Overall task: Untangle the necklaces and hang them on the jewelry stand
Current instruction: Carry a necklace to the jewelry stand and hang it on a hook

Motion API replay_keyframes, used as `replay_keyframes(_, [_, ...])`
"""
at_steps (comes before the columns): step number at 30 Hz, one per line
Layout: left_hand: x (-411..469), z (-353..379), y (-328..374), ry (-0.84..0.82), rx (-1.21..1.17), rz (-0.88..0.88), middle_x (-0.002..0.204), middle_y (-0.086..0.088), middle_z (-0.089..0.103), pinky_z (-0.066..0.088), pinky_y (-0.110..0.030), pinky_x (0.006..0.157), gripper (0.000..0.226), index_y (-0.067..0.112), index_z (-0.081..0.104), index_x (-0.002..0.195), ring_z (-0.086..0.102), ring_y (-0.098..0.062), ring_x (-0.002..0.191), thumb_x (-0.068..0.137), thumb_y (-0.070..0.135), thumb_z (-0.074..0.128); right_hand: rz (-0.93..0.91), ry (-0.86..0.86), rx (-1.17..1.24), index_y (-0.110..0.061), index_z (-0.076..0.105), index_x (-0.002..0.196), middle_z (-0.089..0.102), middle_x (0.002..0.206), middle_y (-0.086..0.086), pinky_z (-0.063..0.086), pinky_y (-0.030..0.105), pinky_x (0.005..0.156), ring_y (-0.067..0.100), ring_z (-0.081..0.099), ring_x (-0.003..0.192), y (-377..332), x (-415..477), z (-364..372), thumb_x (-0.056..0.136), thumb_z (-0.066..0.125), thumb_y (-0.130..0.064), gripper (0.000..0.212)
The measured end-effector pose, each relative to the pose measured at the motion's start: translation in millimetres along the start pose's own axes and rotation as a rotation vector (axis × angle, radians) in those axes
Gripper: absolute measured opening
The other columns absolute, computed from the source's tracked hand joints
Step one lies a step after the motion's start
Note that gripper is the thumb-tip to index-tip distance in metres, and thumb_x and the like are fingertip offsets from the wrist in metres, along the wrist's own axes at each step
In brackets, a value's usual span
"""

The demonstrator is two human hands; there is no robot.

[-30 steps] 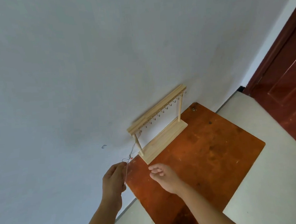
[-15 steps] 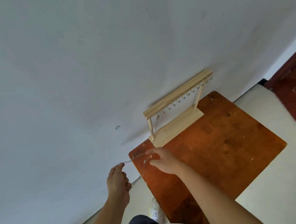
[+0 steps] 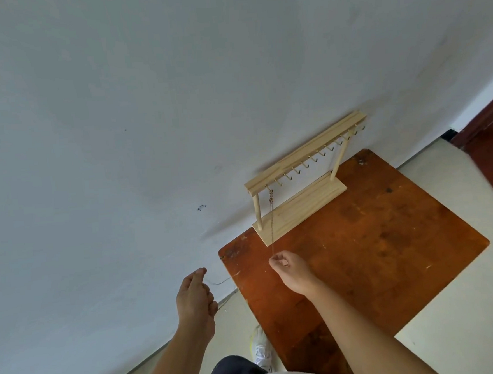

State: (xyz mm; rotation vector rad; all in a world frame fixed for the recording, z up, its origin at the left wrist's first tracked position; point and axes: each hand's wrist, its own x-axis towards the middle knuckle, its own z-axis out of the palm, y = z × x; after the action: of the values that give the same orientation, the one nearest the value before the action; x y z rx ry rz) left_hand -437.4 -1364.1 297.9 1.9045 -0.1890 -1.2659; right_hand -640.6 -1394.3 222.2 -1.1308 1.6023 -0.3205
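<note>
Head view: one thin necklace (image 3: 271, 214) hangs from the leftmost hook of the jewelry stand (image 3: 299, 203), straight up from the right hand (image 3: 286, 267). Its lower end runs into that hand's pinched fingertips; the chain is too fine to follow inside the grip. A second thin strand (image 3: 220, 282) trails just right of the left hand (image 3: 194, 295), faint against the wall (image 3: 119, 137); whether it belongs to the same necklace cannot be told. Left hand loosely curled, thumb against the fingers; what it grips, if anything, cannot be made out. Stand: one, two posts, a row of small hooks, resting on one brown table (image 3: 375, 250) beyond the right hand. One white shoe (image 3: 261, 349) below, partly cut off by the table edge.
</note>
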Motion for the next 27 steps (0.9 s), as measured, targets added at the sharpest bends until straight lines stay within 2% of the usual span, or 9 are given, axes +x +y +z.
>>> replay_keyframes(4, [-1, 0, -4, 0.014, 0.026, 0.007, 0.06, -0.003, 0.033, 0.024, -0.028, 0.045, 0.016, 0.017, 0.064, 0.103, 0.025, -0.014, 0.05, 0.102, 0.023, 0.049, 0.083, 0.044, 0.148, -0.019, 0.056, 0.122, 0.063, 0.123, -0.002, 0.053, 0.031, 0.095, 0.016, 0.061, 0.114, 8, 4, 1, 0.104, 0.049, -0.034, 0.025])
replay_keyframes(6, [-3, 0, -6, 0.003, 0.037, 0.009, 0.06, -0.003, 0.033, 0.024, -0.028, 0.045, 0.015, 0.017, 0.063, 0.103, 0.025, -0.014, 0.05, 0.102, 0.023, 0.049, 0.125, 0.04, 0.271, -0.018, 0.055, 0.123, 0.065, 0.123, 0.002, 0.056, 0.029, 0.09, 0.015, 0.064, 0.111, 10, 4, 2, 0.104, 0.05, -0.031, 0.023])
replay_keyframes(9, [-9, 0, -6, -0.059, 0.103, 0.065, 0.063, -0.004, 0.035, 0.026, -0.028, 0.046, 0.015, 0.019, 0.064, 0.103, 0.027, -0.015, 0.052, 0.101, 0.026, 0.051, 0.12, 0.044, 0.243, -0.017, 0.055, 0.126, 0.064, 0.127, 0.002, 0.055, 0.029, 0.091, 0.013, 0.064, 0.108, 12, 1, 1, 0.104, 0.052, -0.032, 0.027])
replay_keyframes(12, [-20, 4, 0, -0.19, 0.231, 0.183, 0.069, -0.003, 0.044, 0.03, -0.028, 0.05, 0.019, 0.018, 0.068, 0.1, 0.035, -0.017, 0.062, 0.101, 0.028, 0.052, 0.093, 0.084, 0.159, -0.019, 0.049, 0.137, 0.055, 0.14, 0.003, 0.047, 0.028, 0.094, 0.019, 0.057, 0.122, 14, -5, -1, 0.103, 0.053, -0.026, 0.035])
replay_keyframes(16, [-41, 12, 23, -0.495, 0.314, 0.264, 0.06, -0.004, 0.041, 0.026, -0.027, 0.049, 0.028, 0.004, 0.063, 0.08, 0.032, -0.014, 0.053, 0.101, 0.017, 0.05, 0.041, 0.132, 0.176, -0.023, 0.042, 0.144, 0.045, 0.15, 0.004, 0.045, 0.032, 0.103, 0.021, 0.049, 0.134, 4, -15, -7, 0.098, 0.053, -0.008, 0.049])
replay_keyframes(20, [-62, 28, 48, -0.705, 0.423, 0.346, 0.063, -0.008, 0.04, 0.029, -0.027, 0.052, 0.034, 0.006, 0.053, 0.068, 0.034, -0.015, 0.055, 0.1, 0.016, 0.045, -0.126, -0.074, 0.416, -0.024, 0.063, 0.118, 0.061, 0.133, -0.003, 0.039, 0.033, 0.109, 0.015, 0.053, 0.128, -28, -41, -18, 0.105, 0.045, -0.03, 0.023])
replay_keyframes(23, [-72, 42, 63, -0.744, 0.424, 0.399, 0.063, -0.008, 0.039, 0.032, -0.03, 0.054, 0.037, 0.006, 0.051, 0.066, 0.035, -0.017, 0.058, 0.1, 0.018, 0.043, -0.202, -0.189, 0.389, -0.016, 0.062, 0.081, 0.072, 0.105, 0.011, 0.035, 0.034, 0.113, 0.027, 0.065, 0.116, -44, -59, -32, 0.108, 0.041, -0.024, 0.035])
replay_keyframes(25, [-79, 53, 72, -0.744, 0.34, 0.388, 0.062, -0.005, 0.034, 0.03, -0.03, 0.053, 0.035, 0.007, 0.051, 0.067, 0.031, -0.017, 0.058, 0.099, 0.018, 0.045, -0.178, -0.206, 0.579, -0.018, 0.052, 0.068, 0.061, 0.071, 0.008, 0.036, 0.036, 0.111, 0.031, 0.068, 0.089, -43, -69, -40, 0.109, 0.03, -0.026, 0.047])
replay_keyframes(27, [-86, 63, 83, -0.74, 0.243, 0.362, 0.062, -0.002, 0.029, 0.024, -0.029, 0.05, 0.03, 0.009, 0.058, 0.072, 0.026, -0.015, 0.056, 0.098, 0.018, 0.048, -0.163, -0.218, 0.732, -0.019, 0.044, 0.064, 0.04, 0.059, 0.001, 0.044, 0.039, 0.107, 0.025, 0.054, 0.066, -32, -77, -49, 0.108, 0.032, -0.03, 0.047])
